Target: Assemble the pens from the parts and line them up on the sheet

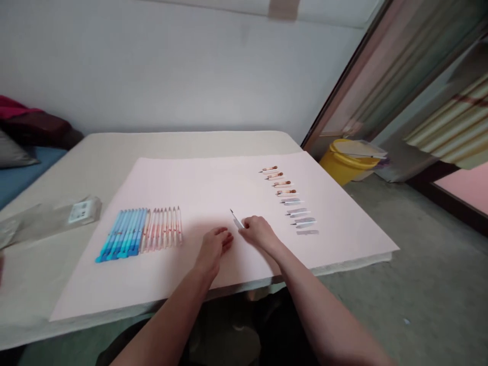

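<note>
A white-covered table (pixel 183 145) fills the middle of the room, its far edge close to the pale wall (pixel 190 76), and across it lies a broad pink sheet (pixel 213 178), its near side reaching the table's front edge. Over on the right, down on the grey floor (pixel 430 244), there's a yellow bucket (pixel 339 170); away to the left, a grey cushion (pixel 13 150) on something blue. A clear plastic wrapper (pixel 49 223) lies flat on the table, just left of the sheet.

Now to the fingers! The right hand (pixel 260 235) has its thumb and fingers pinched tight on a slim pale pen piece (pixel 237 221), dark tip angled up and away to the left, just above or against the sheet near its middle; I can't tell which. The left hand (pixel 215 248) sits close by, fingers loosely curved and relaxed, released as far as I can see, just short of that piece.

Left of the hands, blue pens (pixel 124 234) lie side by side, red-and-white pens (pixel 162 229) right next to them. Out to the right, a spaced column: brown-ended pieces (pixel 284 184) farther off, grey ones (pixel 304 221) nearer.
</note>
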The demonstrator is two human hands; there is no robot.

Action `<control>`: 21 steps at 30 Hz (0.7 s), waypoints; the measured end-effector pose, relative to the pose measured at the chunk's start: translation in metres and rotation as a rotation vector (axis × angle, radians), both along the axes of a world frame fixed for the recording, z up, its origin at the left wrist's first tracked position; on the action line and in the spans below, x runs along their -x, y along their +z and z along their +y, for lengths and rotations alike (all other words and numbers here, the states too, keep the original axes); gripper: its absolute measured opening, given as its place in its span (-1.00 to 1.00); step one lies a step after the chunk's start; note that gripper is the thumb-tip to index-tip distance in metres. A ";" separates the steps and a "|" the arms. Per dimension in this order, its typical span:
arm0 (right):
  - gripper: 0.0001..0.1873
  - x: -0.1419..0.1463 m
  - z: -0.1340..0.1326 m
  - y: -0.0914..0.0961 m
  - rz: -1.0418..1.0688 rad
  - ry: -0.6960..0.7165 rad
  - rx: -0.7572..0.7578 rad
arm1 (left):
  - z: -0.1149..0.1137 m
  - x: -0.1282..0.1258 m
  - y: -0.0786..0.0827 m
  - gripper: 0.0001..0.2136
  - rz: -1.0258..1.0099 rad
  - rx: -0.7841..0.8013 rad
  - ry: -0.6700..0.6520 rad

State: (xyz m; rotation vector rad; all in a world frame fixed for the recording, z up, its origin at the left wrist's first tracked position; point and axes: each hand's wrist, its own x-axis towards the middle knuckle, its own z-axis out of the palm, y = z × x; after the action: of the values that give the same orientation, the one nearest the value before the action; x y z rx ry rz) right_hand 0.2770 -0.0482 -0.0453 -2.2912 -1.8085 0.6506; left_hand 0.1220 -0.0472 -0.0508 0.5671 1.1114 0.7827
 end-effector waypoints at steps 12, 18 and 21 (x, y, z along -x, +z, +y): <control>-0.74 0.026 -0.026 0.018 0.392 0.035 -0.197 | -0.001 0.001 0.007 -0.88 -0.239 -0.013 -0.035; -0.67 0.026 -0.029 0.026 0.480 -0.015 -0.324 | 0.002 0.005 0.008 -0.89 -0.244 0.002 0.023; -0.71 0.021 -0.033 0.031 0.516 -0.036 -0.362 | 0.012 0.012 0.011 -0.92 -0.253 -0.015 0.136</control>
State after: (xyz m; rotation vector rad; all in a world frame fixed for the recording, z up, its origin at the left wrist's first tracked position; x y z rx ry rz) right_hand 0.2565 -0.0815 -0.0138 -1.7187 -1.4898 0.7493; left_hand 0.1105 -0.0351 -0.0396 0.3947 0.9169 0.9538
